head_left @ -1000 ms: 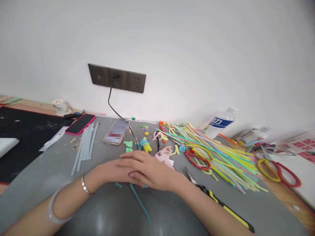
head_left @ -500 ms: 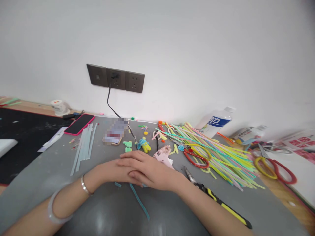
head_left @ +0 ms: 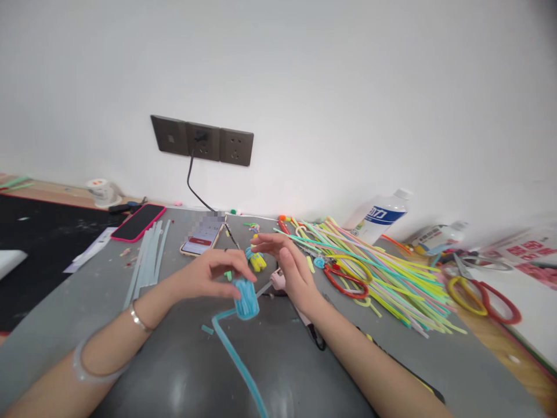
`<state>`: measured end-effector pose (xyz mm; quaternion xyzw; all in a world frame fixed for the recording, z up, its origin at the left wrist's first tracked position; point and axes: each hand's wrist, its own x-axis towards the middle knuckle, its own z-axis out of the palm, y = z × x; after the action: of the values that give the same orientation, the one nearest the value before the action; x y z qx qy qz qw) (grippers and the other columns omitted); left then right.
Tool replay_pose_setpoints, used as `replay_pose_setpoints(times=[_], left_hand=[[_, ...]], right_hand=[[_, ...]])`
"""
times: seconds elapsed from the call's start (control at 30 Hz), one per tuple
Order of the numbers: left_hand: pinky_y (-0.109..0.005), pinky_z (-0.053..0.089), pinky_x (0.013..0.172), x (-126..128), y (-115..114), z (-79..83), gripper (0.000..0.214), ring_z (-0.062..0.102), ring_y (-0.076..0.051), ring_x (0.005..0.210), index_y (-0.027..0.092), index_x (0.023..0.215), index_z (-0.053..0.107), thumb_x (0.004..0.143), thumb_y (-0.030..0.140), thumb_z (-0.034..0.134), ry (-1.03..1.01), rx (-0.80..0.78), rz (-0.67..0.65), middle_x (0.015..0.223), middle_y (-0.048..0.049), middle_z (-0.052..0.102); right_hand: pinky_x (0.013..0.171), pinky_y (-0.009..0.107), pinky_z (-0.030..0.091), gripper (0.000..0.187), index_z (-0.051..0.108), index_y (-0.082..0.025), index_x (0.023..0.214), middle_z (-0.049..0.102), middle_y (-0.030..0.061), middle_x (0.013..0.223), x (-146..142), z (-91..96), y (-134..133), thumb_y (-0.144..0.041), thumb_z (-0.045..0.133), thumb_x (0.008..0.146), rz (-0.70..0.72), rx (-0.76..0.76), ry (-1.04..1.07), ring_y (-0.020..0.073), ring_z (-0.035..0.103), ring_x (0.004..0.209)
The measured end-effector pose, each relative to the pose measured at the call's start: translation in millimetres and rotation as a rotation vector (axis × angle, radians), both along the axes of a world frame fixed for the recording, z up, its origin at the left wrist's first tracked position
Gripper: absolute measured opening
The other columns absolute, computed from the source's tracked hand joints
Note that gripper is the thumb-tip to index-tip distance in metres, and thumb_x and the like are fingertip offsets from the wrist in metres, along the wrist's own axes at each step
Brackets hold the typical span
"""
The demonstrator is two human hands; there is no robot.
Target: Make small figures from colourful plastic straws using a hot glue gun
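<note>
My left hand [head_left: 209,277] is raised above the grey mat [head_left: 78,325] and pinches a coiled blue straw bundle [head_left: 246,298]. A loose blue straw tail [head_left: 237,360] trails from the bundle toward me. To the right of the bundle, my right hand [head_left: 289,268] hovers with its fingers spread and nothing in it. A short blue straw piece [head_left: 207,330] lies on the mat below my left hand. Behind my right hand, a pink glue gun [head_left: 277,281] is partly hidden.
Many coloured straws [head_left: 383,273] are piled at the right, with red scissors [head_left: 346,280] on them. Glue sticks [head_left: 148,258], a pink-cased phone [head_left: 138,222] and a second phone [head_left: 203,238] lie at the left. A white bottle [head_left: 383,215] stands by the wall. A cable hangs from the wall sockets [head_left: 202,140].
Both hands lay folded together on the mat; now they have parted and lifted. My left hand has raised the blue coiled straw, and my right hand has opened beside it.
</note>
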<state>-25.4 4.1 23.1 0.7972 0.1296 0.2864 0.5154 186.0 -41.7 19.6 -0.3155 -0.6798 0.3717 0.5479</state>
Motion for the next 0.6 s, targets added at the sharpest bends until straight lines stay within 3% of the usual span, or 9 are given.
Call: replay_pose_setpoints(times=[0.17,0.33,0.47,0.6], left_hand=[[-0.024,0.050,0.081,13,-17,-6.2,0.024,0.066,-0.014,0.083,0.023,0.106,0.076,0.086,0.036,0.070,0.262,0.184,-0.185,0.097,-0.0058,0.070],[-0.022,0.050,0.080,20,-26,-12.1,0.018,0.068,-0.016,0.088,0.024,0.103,0.076,0.086,0.026,0.070,0.379,0.359,-0.202,0.094,-0.0040,0.073],[-0.027,0.050,0.094,20,-35,-10.3,0.024,0.067,-0.021,0.106,0.018,0.111,0.071,0.088,0.022,0.065,0.523,0.406,-0.135,0.115,-0.0064,0.073],[-0.034,0.037,0.112,13,-41,-13.7,0.040,0.049,-0.023,0.133,0.018,0.135,0.055,0.095,0.017,0.048,0.557,0.530,-0.120,0.144,-0.0095,0.056]], right_hand=[[0.095,0.040,0.051,0.038,0.053,-0.021,0.123,0.064,0.0117,0.116,1,-1.7,1,-0.045,0.031,0.104,-0.025,0.015,-0.076,0.0204,0.065,0.101],[0.101,0.040,0.046,0.036,0.051,-0.019,0.129,0.060,0.0141,0.124,-1,10.0,-7,-0.038,0.033,0.104,0.173,0.102,-0.357,0.0218,0.057,0.118],[0.112,0.040,0.038,0.042,0.042,-0.015,0.140,0.048,0.0175,0.145,-11,13.9,-17,-0.035,0.037,0.103,0.368,0.216,-0.613,0.0219,0.043,0.136],[0.114,0.042,0.034,0.049,0.041,-0.017,0.142,0.046,0.0161,0.148,-21,9.1,-22,-0.041,0.045,0.100,0.354,0.301,-0.766,0.0243,0.045,0.134]])
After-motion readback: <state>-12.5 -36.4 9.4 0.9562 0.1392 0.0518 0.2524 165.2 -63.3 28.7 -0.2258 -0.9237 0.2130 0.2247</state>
